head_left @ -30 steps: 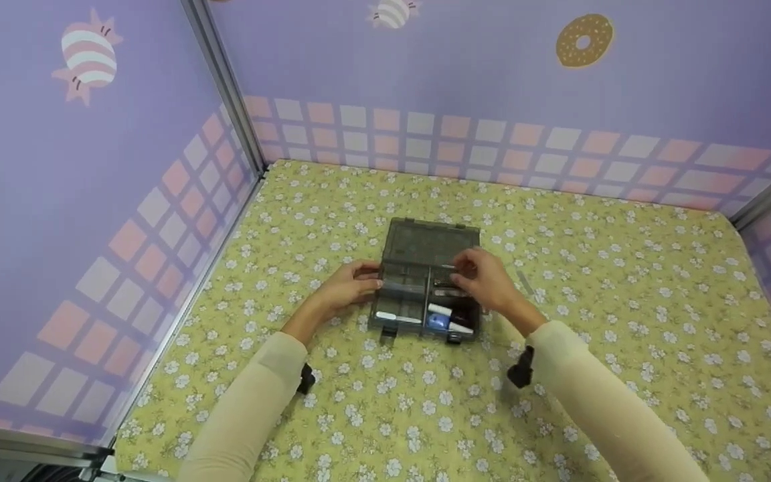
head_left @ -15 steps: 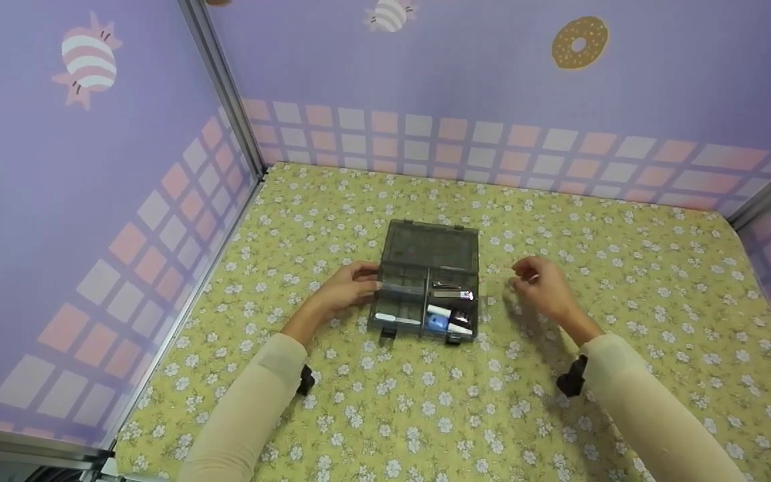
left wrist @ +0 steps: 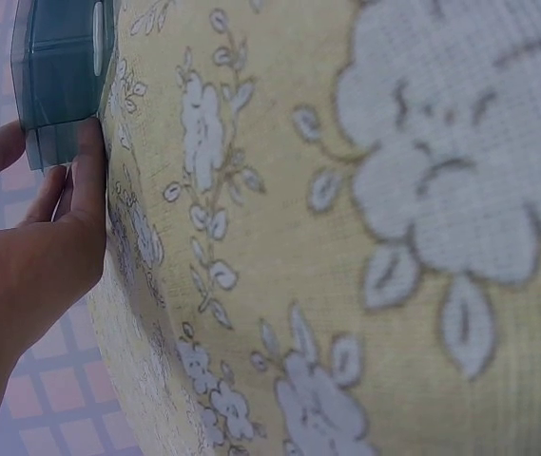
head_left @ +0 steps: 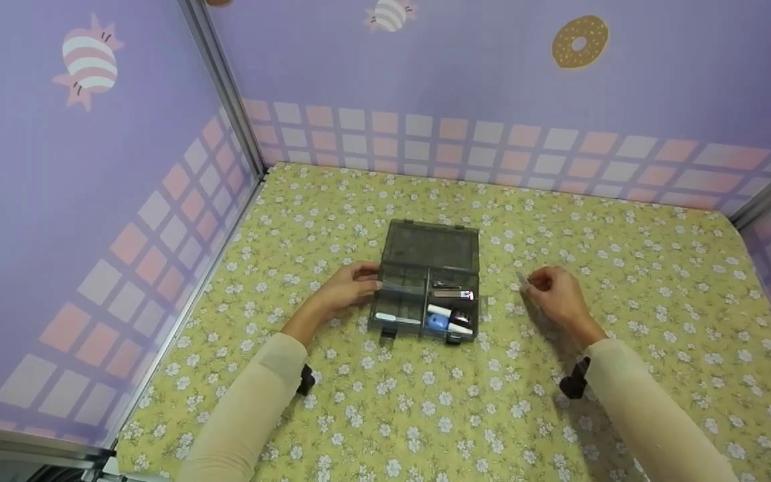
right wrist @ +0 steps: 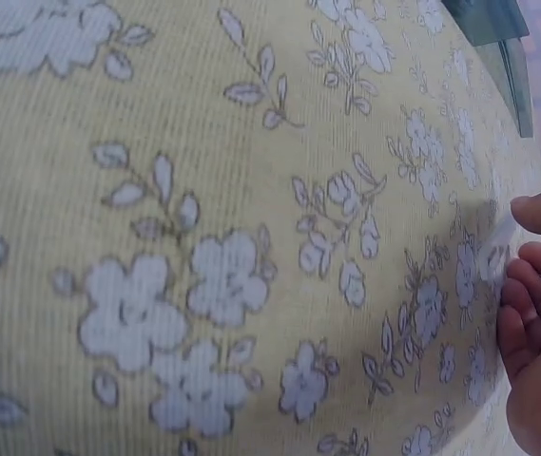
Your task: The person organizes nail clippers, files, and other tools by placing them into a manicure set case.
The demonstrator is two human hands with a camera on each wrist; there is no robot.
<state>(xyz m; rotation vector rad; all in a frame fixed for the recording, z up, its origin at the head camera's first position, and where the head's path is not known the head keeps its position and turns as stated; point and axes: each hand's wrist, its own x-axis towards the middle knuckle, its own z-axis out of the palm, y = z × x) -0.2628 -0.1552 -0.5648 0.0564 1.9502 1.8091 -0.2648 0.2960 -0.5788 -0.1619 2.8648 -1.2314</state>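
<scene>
A translucent grey plastic compartment box (head_left: 402,304) lies on the cloth with its lid (head_left: 431,244) folded back. My left hand (head_left: 347,286) holds its left side; in the left wrist view, thumb and fingers lie on either side of the box's corner (left wrist: 56,85). To the right of the box, my right hand (head_left: 557,296) pinches a thin clear strip (head_left: 523,278) just above the cloth, also seen as a clear strip (right wrist: 496,245) in the right wrist view. A nail clipper (head_left: 452,294) lies in the right part of the box, above a blue nail polish bottle (head_left: 437,321).
A dark bottle with a white cap (head_left: 460,318) lies beside the blue one. A slim white-ended stick (head_left: 395,318) rests in the front left compartment. Yellow floral cloth (head_left: 425,415) covers the table, walled by purple panels (head_left: 466,60) at the back and sides.
My right hand has moved from over the box's right compartments to the cloth at right, where it now pinches the clear strip that lay there. My left hand stays at the box's left side.
</scene>
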